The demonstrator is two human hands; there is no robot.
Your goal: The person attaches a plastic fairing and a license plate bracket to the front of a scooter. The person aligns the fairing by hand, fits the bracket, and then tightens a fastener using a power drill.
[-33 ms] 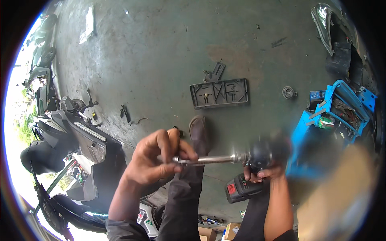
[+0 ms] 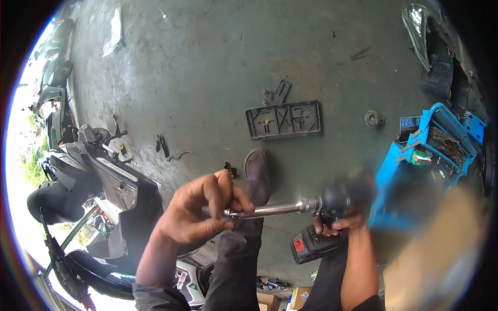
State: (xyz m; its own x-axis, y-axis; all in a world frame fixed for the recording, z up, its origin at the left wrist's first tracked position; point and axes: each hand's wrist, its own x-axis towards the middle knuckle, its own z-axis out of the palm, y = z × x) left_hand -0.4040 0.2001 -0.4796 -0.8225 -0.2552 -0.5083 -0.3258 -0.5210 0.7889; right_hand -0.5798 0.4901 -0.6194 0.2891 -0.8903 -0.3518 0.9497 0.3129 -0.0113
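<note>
My right hand (image 2: pixel 348 222) is wrapped round the grip of a black cordless impact wrench (image 2: pixel 336 199); its head is blurred, and its battery pack (image 2: pixel 313 244) hangs below. From the tool's nose a long silver extension bar (image 2: pixel 277 209) points left. At the bar's far end my left hand (image 2: pixel 199 207) pinches the tip between thumb and fingers. A small metal piece seems to sit there, too small to make out. Both hands are held above my legs, over the floor.
A black plastic bracket plate (image 2: pixel 284 120) lies on the floor ahead, with a round metal part (image 2: pixel 372 119) to its right. A blue toolbox (image 2: pixel 386 176) stands open at the right. At the left is a dark scooter (image 2: pixel 116 181); pliers (image 2: pixel 163 147) lie beside it.
My left hand has shifted very slightly down and left, showing more of a small dark and yellow thing by my shoe. The tool is nearly where it was.
</note>
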